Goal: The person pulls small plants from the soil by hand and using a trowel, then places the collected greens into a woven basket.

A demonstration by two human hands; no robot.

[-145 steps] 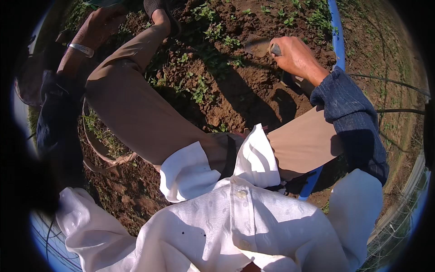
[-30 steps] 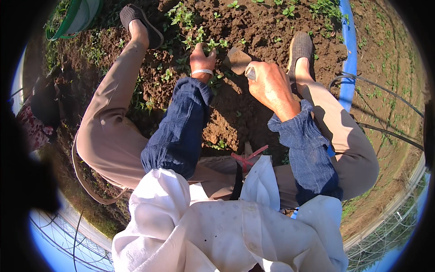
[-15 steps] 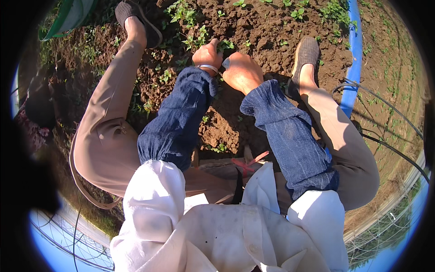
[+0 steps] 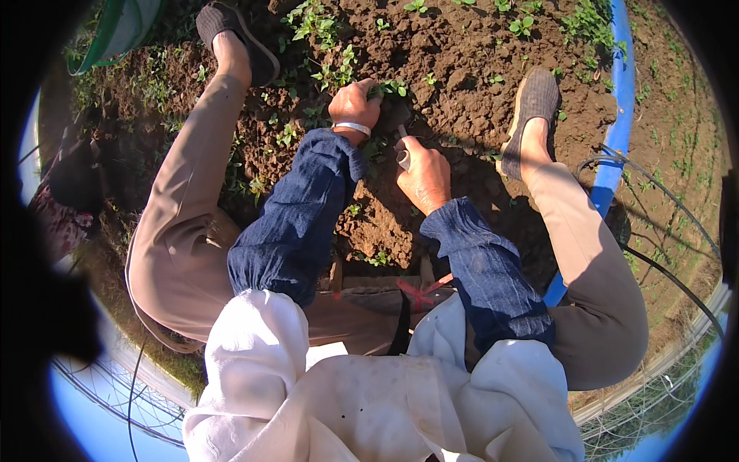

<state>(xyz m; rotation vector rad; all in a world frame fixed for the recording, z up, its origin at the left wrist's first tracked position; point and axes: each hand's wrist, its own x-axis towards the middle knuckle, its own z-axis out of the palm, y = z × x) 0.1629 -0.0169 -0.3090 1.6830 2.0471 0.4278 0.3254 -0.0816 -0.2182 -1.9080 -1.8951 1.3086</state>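
Note:
My left hand (image 4: 355, 106), with a white band at the wrist, is closed at the soil with its fingers curled around a small green plant (image 4: 393, 87); the stem is hidden. Just to its right, my right hand (image 4: 424, 175) wraps the handle of a small hand trowel (image 4: 402, 132). The trowel's dark blade points away from me, into shaded, crumbly soil (image 4: 462, 104) close to the left fingers. Its exact shape is hard to make out.
My shoes (image 4: 235, 42) are planted on either side of the soil. Low green plants (image 4: 335, 69) grow ahead. A blue hose (image 4: 622, 92) and thin black tubes (image 4: 670, 185) run on the right. A green-rimmed container (image 4: 115, 38) stands far left. A wooden piece (image 4: 377, 283) lies below me.
My right hand has drawn back toward me and turned, bringing the trowel's handle and shaft into sight. My left hand has shifted only slightly, staying by the plant.

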